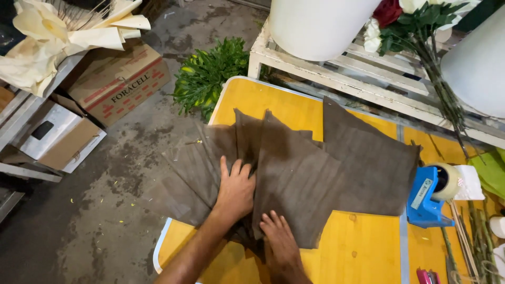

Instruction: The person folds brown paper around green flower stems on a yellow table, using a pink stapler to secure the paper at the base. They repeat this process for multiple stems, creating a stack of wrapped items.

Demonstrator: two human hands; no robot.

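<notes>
Several brown sheer wrapping sheets (294, 173) lie fanned out on a yellow table (363, 247), overhanging its left edge. My left hand (235, 190) lies flat, fingers spread, on the left sheets of the fan. Just to its right, my right hand (279, 239) presses flat on the near corner where the sheets meet. Neither hand grips anything.
A blue tape dispenser (427, 197) stands at the table's right. Roses with long stems (421, 37) lean on a white slatted rack (347, 73) behind. Green foliage (210, 73) and cardboard boxes (118, 84) sit on the concrete floor at left. Cut stems (476, 242) lie far right.
</notes>
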